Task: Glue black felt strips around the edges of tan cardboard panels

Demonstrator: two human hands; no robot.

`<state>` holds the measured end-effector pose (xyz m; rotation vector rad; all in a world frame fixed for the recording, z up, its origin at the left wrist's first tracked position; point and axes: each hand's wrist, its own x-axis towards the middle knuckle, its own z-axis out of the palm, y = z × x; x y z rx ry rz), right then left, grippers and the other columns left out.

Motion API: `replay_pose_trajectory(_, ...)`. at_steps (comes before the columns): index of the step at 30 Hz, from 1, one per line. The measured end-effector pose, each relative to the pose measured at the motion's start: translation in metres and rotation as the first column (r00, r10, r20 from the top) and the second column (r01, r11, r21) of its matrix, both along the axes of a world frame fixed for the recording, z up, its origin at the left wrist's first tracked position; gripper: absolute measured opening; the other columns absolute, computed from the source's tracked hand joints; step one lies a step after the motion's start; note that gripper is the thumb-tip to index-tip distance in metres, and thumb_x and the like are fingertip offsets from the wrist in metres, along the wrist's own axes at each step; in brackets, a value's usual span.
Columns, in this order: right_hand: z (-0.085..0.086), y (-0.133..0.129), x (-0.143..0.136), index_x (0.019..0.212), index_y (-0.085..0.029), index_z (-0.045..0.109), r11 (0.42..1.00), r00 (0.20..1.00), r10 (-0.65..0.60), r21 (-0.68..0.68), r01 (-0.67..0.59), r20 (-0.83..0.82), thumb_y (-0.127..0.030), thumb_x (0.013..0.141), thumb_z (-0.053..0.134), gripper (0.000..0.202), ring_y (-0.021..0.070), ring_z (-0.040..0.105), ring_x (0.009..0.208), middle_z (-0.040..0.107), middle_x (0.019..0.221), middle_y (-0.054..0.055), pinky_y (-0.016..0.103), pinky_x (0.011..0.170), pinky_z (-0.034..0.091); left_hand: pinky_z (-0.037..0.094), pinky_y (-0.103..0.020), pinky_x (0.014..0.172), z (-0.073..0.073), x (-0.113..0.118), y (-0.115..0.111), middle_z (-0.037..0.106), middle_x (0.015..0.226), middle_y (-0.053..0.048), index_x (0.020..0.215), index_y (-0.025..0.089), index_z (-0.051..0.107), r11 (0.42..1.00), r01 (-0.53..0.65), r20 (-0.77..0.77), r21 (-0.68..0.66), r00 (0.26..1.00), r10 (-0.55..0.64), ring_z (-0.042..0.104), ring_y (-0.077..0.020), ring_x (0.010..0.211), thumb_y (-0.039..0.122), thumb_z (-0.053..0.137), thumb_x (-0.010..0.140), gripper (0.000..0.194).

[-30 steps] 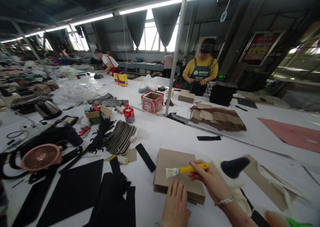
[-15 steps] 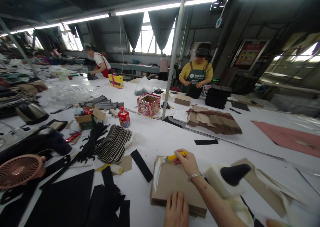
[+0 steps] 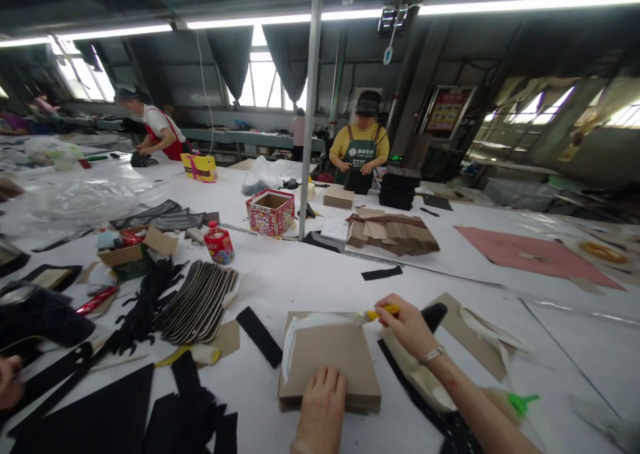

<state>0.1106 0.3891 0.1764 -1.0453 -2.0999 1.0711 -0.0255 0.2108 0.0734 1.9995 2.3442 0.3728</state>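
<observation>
A stack of grey-brown boards (image 3: pixel 327 354) lies on the white table. My left hand (image 3: pixel 323 404) rests flat on its near edge, fingers extended and holding nothing. At the stack's far right corner, my right hand (image 3: pixel 407 324) grips a yellow-handled brush (image 3: pixel 384 312), its bristles touching the top board. A white wet-looking band (image 3: pixel 300 327) runs along the board's left and far edges. Beyond my right wrist, a pale container with a black part (image 3: pixel 434 315) is partly hidden by my forearm.
Curved dark pieces (image 3: pixel 197 304), a red bottle (image 3: pixel 219 243) and black strips (image 3: pixel 259 337) lie to the left. A patterned box (image 3: pixel 271 213) stands near a metal pole (image 3: pixel 309 121). A person in a green apron (image 3: pixel 361 149) stands across the table.
The brush in my right hand has moved from the far left corner to the far right corner, and white now covers the far edge too. The view has turned right.
</observation>
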Motion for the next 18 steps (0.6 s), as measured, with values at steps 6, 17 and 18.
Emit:
replay_pose_trajectory(6, 0.010, -0.071, 0.014, 0.073, -0.019, 0.057, 0.873, 0.875, 0.405, 0.171, -0.456, 0.266, -0.016, 0.082, 0.045, 0.016, 0.0200, 0.055, 0.079, 0.057, 0.085, 0.005, 0.032, 0.072, 0.043, 0.049, -0.040, 0.087, 0.025, -0.008, 0.000, 0.062, 0.107, -0.002, 0.099, 0.022, 0.060, 0.993, 0.060, 0.095, -0.104, 0.994, -0.050, 0.055, -0.0230, 0.103, 0.013, 0.049, 0.086, 0.019)
replay_pose_trajectory(17, 0.043, -0.121, 0.118, 0.093, -0.023, 0.067, 0.994, 0.998, -0.012, 0.106, 0.006, 0.055, -0.040, 0.091, 0.052, 0.024, 0.0234, 0.057, 0.096, 0.062, 0.103, 0.007, 0.030, 0.084, 0.049, 0.050, -0.039, 0.083, 0.050, -0.024, 0.010, 0.062, 0.105, -0.007, 0.095, 0.017, 0.060, 0.950, 0.224, 0.066, -0.216, 0.974, -0.215, 0.057, -0.0257, 0.100, 0.015, 0.060, 0.076, 0.018)
replay_pose_trajectory(18, 0.040, -0.125, 0.132, 0.094, -0.022, 0.068, 0.994, 0.996, -0.083, 0.075, 0.081, 0.023, -0.043, 0.089, 0.054, 0.026, 0.0240, 0.059, 0.095, 0.062, 0.103, 0.007, 0.030, 0.082, 0.051, 0.051, -0.039, 0.082, 0.053, -0.026, 0.011, 0.063, 0.104, -0.008, 0.094, 0.016, 0.060, 0.942, 0.256, 0.061, -0.219, 0.967, -0.248, 0.057, -0.0259, 0.099, 0.016, 0.061, 0.076, 0.017)
